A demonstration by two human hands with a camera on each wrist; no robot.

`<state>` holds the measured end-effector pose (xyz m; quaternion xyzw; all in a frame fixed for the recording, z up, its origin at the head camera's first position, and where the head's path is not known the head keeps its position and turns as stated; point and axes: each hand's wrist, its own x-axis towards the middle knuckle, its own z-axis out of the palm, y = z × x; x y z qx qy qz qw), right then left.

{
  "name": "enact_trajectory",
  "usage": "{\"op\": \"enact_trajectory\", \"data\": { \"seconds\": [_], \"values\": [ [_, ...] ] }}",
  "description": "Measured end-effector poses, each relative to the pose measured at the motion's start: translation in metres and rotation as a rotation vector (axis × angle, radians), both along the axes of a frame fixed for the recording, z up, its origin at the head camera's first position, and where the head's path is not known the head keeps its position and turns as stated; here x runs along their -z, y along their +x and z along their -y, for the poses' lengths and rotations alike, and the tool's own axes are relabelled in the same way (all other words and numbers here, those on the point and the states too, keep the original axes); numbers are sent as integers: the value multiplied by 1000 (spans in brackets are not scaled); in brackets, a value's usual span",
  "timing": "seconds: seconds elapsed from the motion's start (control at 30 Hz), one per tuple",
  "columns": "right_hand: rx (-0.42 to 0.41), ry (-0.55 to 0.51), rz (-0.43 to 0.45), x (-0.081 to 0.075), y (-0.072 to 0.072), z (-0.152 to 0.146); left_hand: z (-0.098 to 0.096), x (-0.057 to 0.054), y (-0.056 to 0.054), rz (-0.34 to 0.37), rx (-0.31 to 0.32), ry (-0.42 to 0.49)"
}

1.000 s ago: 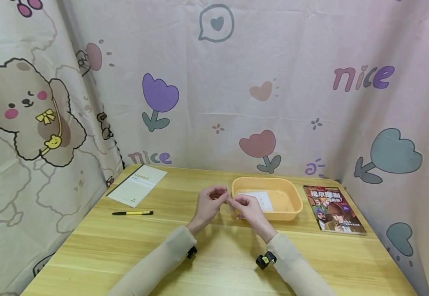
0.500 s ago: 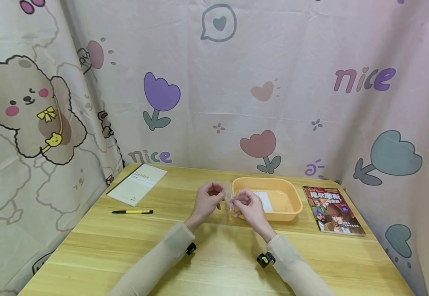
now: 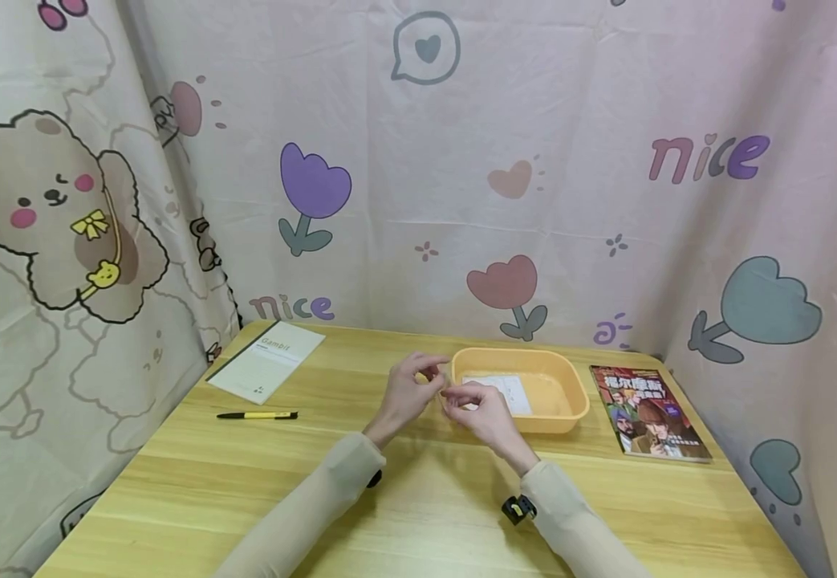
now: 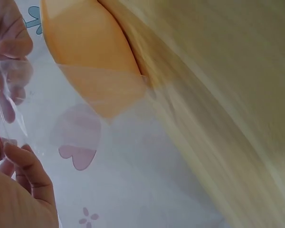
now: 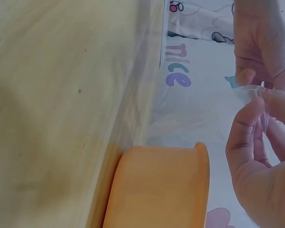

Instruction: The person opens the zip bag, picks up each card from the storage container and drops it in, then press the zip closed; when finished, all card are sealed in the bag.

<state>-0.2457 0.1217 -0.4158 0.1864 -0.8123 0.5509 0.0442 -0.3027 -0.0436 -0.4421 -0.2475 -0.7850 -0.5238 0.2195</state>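
Note:
A clear plastic zip-lock bag (image 4: 102,80) with a thin red line along its mouth is held up between my two hands. My left hand (image 3: 405,395) pinches one part of the mouth between thumb and fingers. From the other side my right hand (image 3: 489,411) pinches the bag with thumb and index finger, the fingertips of both hands close together. The bag is hard to make out in the head view. Just behind and right of the hands stands an orange plastic basin (image 3: 566,401), with a white printed paper (image 3: 515,393) lying inside.
A pale notebook (image 3: 266,363) lies at the back left of the wooden table (image 3: 432,514), with a yellow and black pen (image 3: 257,416) in front of it. A colourful comic-style book (image 3: 651,411) lies to the right of the basin. A patterned curtain (image 3: 404,160) hangs behind.
Half a second ago the hands were slightly apart, with the bag showing between them. Now the fingertips have come together again at its mouth. The basin, books and pen stay in place.

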Motion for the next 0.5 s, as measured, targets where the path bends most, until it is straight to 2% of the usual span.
{"op": "enact_trajectory", "data": {
  "seconds": [0.1, 0.23, 0.37, 0.5],
  "values": [
    [14, -5, 0, -1, 1, 0, 0, -1, -2, -4, -39, 3],
    [48, -67, 35, 0, -1, -1, 4, -3, -5, 43, -66, 4],
    [122, -144, 33, 9, -10, -2, 14, -9, -8, 78, -32, -56],
    [173, -144, 15, 20, -25, -4, 26, -14, -11, 64, 33, -168]
  ]
}}
